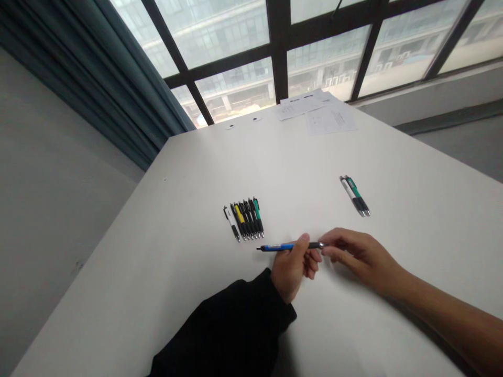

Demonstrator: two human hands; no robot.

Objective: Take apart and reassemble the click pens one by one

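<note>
Above the white table, a blue ballpoint pen [277, 247] with a dark grip lies nearly level, its click end toward the left. My left hand [291, 269], in a black sleeve, pinches it around the middle between thumb and fingers. At the pen's silver tip, the thumb and fingers of my right hand [359, 256] close on it; the forearm there is bare. Just beyond my left hand, several pens lie side by side in a row: a white pen [230, 222], a yellow pen [239, 217], black pens [249, 220] and a green pen [257, 212].
Farther right on the table [196, 293] rest a white pen [349, 192] and a green pen [354, 189] together. Paper sheets [330, 119] lie at the far edge by the window [279, 63]. A blue curtain [98, 68] hangs at the left.
</note>
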